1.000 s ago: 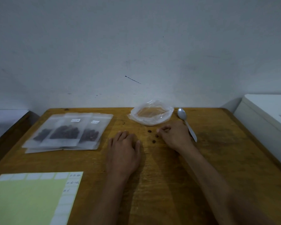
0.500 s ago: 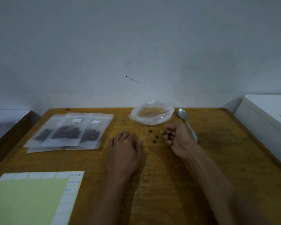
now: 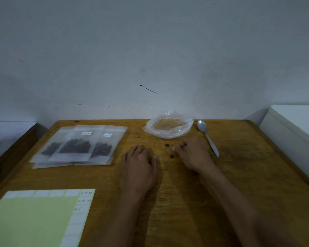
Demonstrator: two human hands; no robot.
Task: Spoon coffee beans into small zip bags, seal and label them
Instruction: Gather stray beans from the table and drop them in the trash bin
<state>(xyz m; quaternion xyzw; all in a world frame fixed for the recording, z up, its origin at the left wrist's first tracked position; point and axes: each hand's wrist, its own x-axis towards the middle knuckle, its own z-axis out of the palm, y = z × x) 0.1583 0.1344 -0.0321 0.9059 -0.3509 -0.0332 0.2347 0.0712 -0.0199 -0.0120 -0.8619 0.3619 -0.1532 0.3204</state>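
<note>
My left hand (image 3: pixel 139 164) lies flat on the wooden table (image 3: pixel 239 175), palm down and fingers apart, holding nothing. My right hand (image 3: pixel 193 154) rests just right of it with fingers curled, thumb and forefinger pinched at the tabletop. Two loose coffee beans (image 3: pixel 166 145) lie between the hands; a third is hidden under the pinching fingertips. A crumpled clear plastic bag (image 3: pixel 168 128) sits beyond the hands and looks empty. A metal spoon (image 3: pixel 206 136) lies right of my right hand. Three filled, labelled zip bags (image 3: pixel 78 147) lie overlapping at the left.
A yellow-green label sheet (image 3: pixel 34 216) with white stickers, some written on, lies at the near left corner. A white box (image 3: pixel 296 136) stands beside the table's right edge. A plain wall rises right behind the table.
My right hand, lifted and curled half a second ago, has come back down and pinches where the middle bean lay. The left hand has not moved.
</note>
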